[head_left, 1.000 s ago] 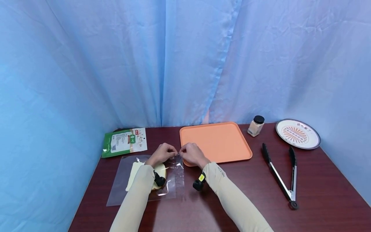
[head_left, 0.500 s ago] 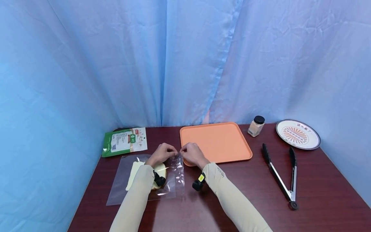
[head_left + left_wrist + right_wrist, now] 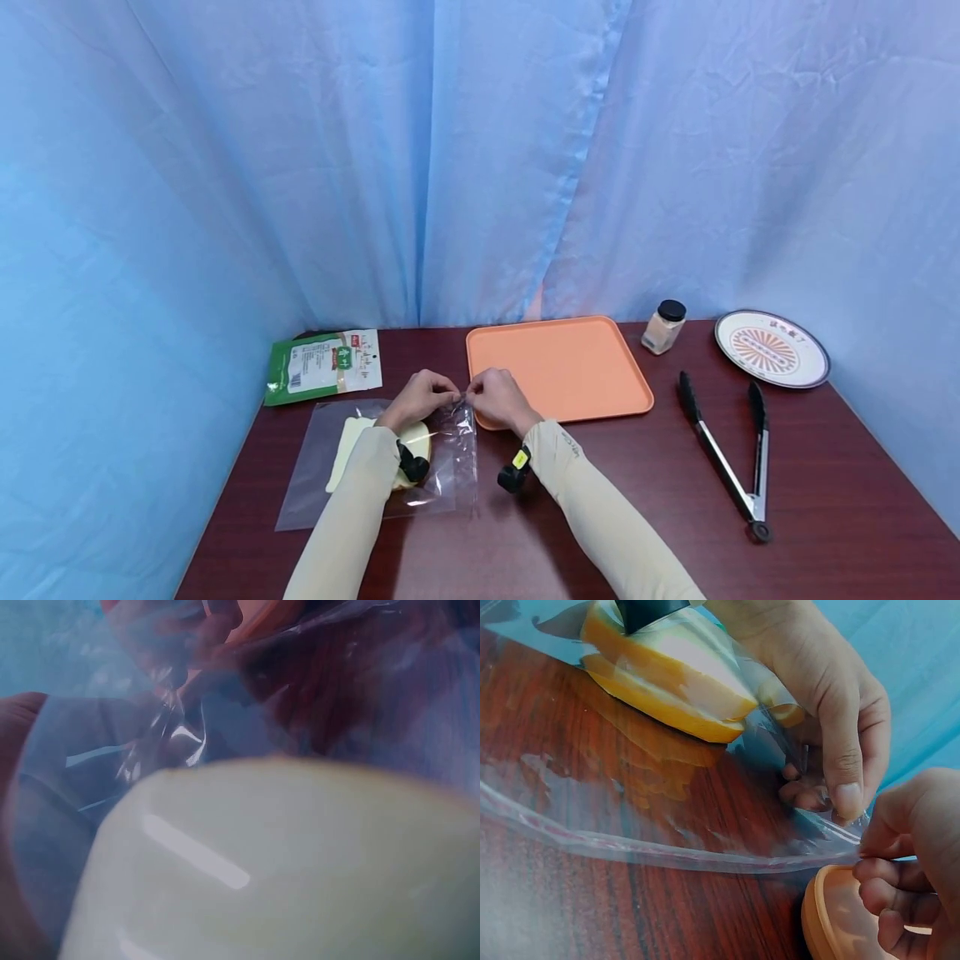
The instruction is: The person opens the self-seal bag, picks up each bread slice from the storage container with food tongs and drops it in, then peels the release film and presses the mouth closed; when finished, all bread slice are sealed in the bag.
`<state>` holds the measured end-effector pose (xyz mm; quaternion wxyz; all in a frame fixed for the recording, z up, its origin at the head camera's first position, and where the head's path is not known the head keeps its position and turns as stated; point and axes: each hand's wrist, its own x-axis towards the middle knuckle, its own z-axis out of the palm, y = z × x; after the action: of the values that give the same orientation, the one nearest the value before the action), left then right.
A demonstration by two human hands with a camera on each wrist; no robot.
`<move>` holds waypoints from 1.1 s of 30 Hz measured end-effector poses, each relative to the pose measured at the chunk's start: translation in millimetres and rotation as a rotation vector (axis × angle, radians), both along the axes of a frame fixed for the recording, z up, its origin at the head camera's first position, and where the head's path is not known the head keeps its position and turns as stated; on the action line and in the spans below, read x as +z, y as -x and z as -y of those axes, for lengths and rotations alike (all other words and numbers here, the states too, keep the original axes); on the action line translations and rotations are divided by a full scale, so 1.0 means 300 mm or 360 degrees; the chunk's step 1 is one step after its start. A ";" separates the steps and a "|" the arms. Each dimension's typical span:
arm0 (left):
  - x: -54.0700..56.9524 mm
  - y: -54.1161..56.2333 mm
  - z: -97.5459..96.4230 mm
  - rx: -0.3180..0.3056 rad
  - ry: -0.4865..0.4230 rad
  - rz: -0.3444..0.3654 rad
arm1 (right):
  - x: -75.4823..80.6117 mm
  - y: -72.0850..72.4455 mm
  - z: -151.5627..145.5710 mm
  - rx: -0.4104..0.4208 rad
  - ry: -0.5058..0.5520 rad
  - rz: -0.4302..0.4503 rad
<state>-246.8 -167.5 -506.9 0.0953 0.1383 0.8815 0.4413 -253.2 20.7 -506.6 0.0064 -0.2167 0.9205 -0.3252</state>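
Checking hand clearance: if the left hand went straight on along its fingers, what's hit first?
Likely the right hand, whose fingertips pinch the clear bag just ahead of the left hand. The gap looks small; whether they touch is hard to tell.

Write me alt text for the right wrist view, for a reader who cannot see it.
A left hand and right hand pinch the edge of a clear plastic bag near its corner, over a wood-grain table. Yellow-edged, bread-like slices show through the bag, an orange tray peeks in at the lower right, and a blue curtain hangs behind.
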 end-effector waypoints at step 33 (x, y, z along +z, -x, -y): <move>-0.010 0.002 0.003 0.0046 -0.0018 0.0009 | 0.006 0.006 0.009 0.0054 -0.0039 -0.0031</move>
<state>-247.5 -168.3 -510.1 0.0907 0.1248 0.8806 0.4480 -254.9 17.9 -505.0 0.0057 -0.2352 0.9206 -0.3117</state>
